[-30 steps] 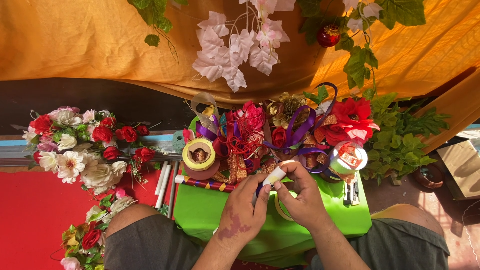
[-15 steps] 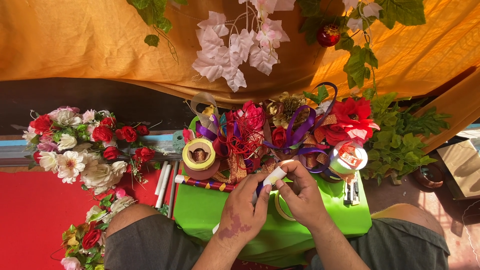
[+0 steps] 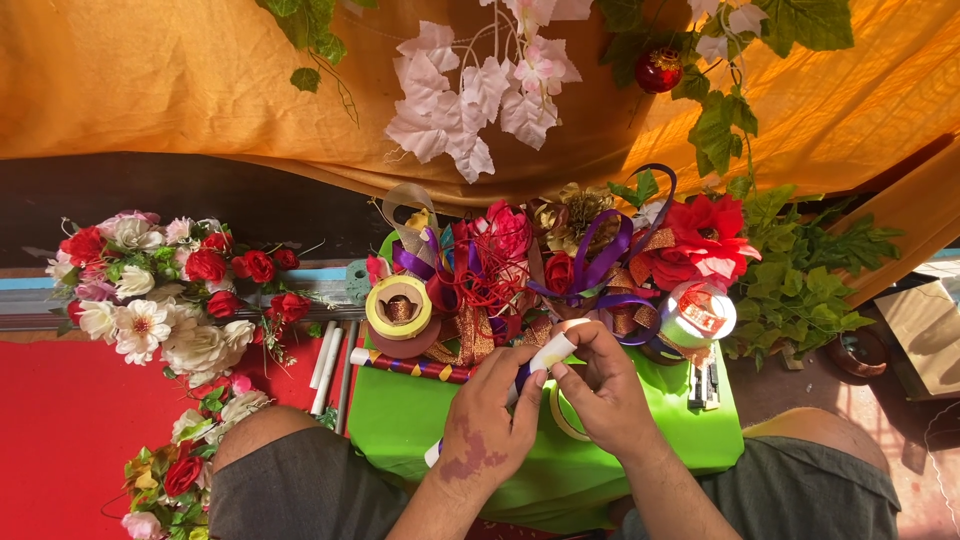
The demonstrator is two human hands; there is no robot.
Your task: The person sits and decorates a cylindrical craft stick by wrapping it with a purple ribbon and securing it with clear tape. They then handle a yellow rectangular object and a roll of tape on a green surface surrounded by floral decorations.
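Note:
My left hand (image 3: 487,425) and my right hand (image 3: 600,385) meet over a green board (image 3: 400,425) on my lap. Both hold a thin white stick (image 3: 548,354) with a dark blue part; my left fingers wrap its lower length, my right fingertips pinch its upper end. Under my right hand lies a roll of pale tape (image 3: 560,415), partly hidden. Just beyond my hands stands a pile of red flowers, purple ribbon (image 3: 600,255) and gold trim. A yellow tape roll (image 3: 398,306) lies left of the pile, a white ribbon spool (image 3: 700,315) to its right.
Artificial red and white flowers (image 3: 165,290) lie on the red floor (image 3: 60,440) at left. White rods (image 3: 326,355) rest beside the board. Green leaves (image 3: 800,280) spread at right. An orange cloth (image 3: 180,80) with pale paper leaves (image 3: 460,100) hangs at the back.

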